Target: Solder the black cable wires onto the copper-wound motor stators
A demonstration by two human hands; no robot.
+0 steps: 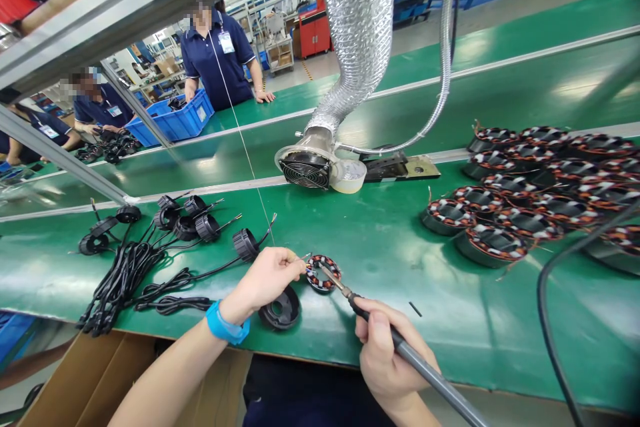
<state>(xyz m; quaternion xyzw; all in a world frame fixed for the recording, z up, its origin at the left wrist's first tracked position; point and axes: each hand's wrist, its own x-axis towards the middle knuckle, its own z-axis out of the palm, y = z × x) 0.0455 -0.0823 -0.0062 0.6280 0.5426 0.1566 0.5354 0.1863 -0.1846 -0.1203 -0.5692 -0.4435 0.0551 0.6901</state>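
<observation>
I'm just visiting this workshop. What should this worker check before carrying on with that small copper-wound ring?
1. Copper-wound stator steadied by the left hand: ok, the fingers are at its rim.
2. Soldering iron firmly gripped in the right hand: ok.
3. Iron tip on the correct spot of the winding: cannot tell, too small to see.
4. Blue wrist strap on the left wrist: ok.
5. Fume extractor nozzle close to the work: not ok, it seems too far up the bench.
</observation>
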